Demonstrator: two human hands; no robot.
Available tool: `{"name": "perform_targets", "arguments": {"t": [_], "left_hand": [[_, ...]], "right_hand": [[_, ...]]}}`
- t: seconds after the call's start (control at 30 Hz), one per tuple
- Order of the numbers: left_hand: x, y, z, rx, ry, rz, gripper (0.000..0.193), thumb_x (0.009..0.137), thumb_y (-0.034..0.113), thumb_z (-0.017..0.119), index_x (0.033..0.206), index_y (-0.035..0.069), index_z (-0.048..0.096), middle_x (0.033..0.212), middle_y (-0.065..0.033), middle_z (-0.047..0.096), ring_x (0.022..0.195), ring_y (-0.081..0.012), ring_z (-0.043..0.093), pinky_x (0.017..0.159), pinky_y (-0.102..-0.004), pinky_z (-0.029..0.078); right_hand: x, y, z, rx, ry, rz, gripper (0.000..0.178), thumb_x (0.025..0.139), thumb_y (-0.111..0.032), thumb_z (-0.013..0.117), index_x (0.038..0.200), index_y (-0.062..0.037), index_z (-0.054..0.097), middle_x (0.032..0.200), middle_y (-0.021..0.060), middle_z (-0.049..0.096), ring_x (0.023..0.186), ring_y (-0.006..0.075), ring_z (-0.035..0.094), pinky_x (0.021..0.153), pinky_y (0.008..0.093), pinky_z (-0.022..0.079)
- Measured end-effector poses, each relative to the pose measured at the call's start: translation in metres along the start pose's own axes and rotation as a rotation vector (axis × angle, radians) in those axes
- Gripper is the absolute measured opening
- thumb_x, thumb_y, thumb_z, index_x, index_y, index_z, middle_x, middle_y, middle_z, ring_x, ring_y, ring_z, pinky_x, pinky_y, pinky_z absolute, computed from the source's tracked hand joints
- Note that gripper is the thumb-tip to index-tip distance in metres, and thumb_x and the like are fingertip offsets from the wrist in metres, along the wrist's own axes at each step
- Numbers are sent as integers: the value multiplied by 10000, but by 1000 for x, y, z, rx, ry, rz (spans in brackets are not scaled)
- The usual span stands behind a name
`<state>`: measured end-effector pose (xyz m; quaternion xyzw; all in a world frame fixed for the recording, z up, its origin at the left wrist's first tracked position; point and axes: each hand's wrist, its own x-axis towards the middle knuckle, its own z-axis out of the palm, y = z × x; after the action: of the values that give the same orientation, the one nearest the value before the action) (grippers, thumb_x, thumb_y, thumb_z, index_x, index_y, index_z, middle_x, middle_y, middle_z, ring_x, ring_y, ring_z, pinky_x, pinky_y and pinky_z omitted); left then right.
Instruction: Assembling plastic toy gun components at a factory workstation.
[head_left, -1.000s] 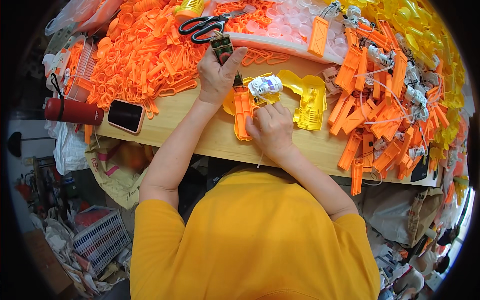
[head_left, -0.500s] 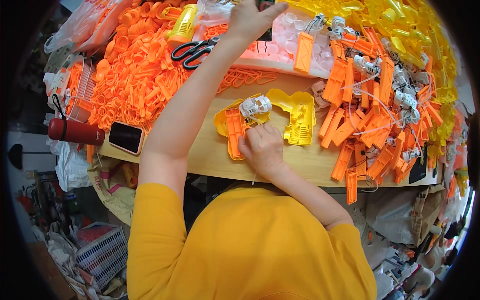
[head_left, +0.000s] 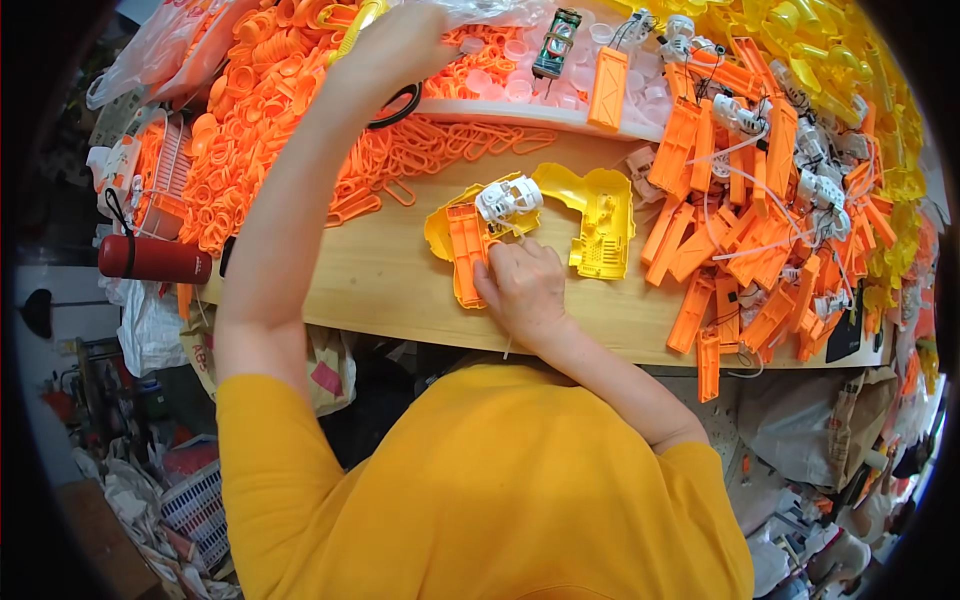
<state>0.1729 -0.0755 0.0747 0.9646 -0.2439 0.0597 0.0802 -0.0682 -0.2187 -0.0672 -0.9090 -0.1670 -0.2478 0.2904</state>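
Note:
My left hand (head_left: pixel 400 48) is stretched out at the far left, over the orange parts and beside a pair of scissors (head_left: pixel 402 106) with a black handle loop. Its fingers are blurred and partly hidden. My right hand (head_left: pixel 530 288) is closed at the right edge of an orange long case (head_left: pixel 467 250), fingers curled down; what they pinch is hidden. A thin white end (head_left: pixel 507 350) pokes out below it. That case and a white gearbox (head_left: pixel 508 200) lie in a yellow toy shell half (head_left: pixel 437 232). Joined on the right is its yellow ribbed part (head_left: pixel 604 235).
Orange clips and rings (head_left: pixel 270 150) are heaped at left, by a red flask (head_left: pixel 155 259). Orange cases with wired white gearboxes (head_left: pixel 740 220) pile up at right. A green circuit piece (head_left: pixel 556 45) lies on a tray of pale cups (head_left: pixel 470 108); yellow shells (head_left: pixel 800 60) lie behind.
My left hand has moved left, off the green circuit piece and over toward the scissors, covering most of them. My right hand stays at the orange case.

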Motion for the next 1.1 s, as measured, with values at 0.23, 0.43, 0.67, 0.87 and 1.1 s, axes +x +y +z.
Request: {"name": "perform_targets", "arguments": {"t": [0.23, 0.43, 0.67, 0.87, 1.1], "left_hand": [[-64, -29, 5, 77, -7, -152, 347, 790, 306, 698, 1002, 41, 623, 878, -164, 683, 839, -329, 660, 730, -421, 500], [-72, -33, 4, -2, 94, -134, 369, 807, 310, 693, 1051, 48, 604, 891, -176, 686, 838, -320, 661, 729, -428, 492], [-135, -15, -35, -436, 67, -311, 316, 810, 273, 701, 1033, 68, 611, 782, -108, 652, 717, -190, 640, 642, -346, 484], [-201, -14, -12, -1066, 183, -427, 384, 809, 98, 767, 1136, 22, 580, 828, -24, 645, 707, -70, 589, 591, -200, 447], [-259, 22, -1, -1339, 73, -480, 484, 773, 43, 781, 1203, -1, 564, 918, -30, 622, 762, -94, 624, 664, -230, 530]], "right_hand": [[5, -10, 8, 46, -43, 17, 183, 802, -187, 716, 799, -78, 568, 630, 51, 546, 625, 248, 555, 572, 393, 414], [9, -12, 10, 128, 27, 18, 272, 810, -184, 719, 1022, -56, 608, 665, 66, 572, 655, 255, 592, 580, 375, 452], [14, 15, 1, -73, -78, 67, 307, 777, -220, 736, 986, -46, 593, 859, 115, 589, 693, 293, 617, 611, 413, 498], [22, 4, 16, -123, -202, 103, 324, 788, -331, 723, 884, -60, 574, 821, 115, 568, 689, 297, 621, 598, 413, 502], [27, 3, 28, -14, -232, 223, 245, 785, -282, 706, 795, -59, 605, 783, 124, 636, 690, 310, 642, 604, 432, 508]]}}
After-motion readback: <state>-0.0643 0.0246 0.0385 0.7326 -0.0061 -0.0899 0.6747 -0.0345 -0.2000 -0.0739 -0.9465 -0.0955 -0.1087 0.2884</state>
